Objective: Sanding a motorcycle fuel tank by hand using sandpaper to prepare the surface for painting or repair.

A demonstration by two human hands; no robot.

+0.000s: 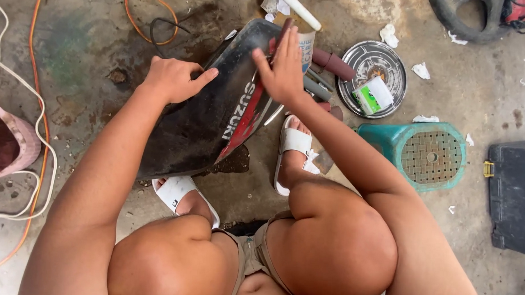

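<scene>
A black motorcycle fuel tank [199,122] with a red and white stripe lies tilted on the concrete floor between my feet. My left hand [175,79] grips its upper left edge, fingers curled over the rim. My right hand [284,64] rests with flat fingers on the tank's upper right end, pressing something thin against it; what lies under the palm is hidden. My knees and white sandals [293,144] fill the lower part of the view.
A round metal tray [393,62] holding a green and white tin sits at upper right. A teal plastic stool [428,154] lies beside my right arm, a black case [514,194] at far right. Orange and white cables [39,128] run down the left.
</scene>
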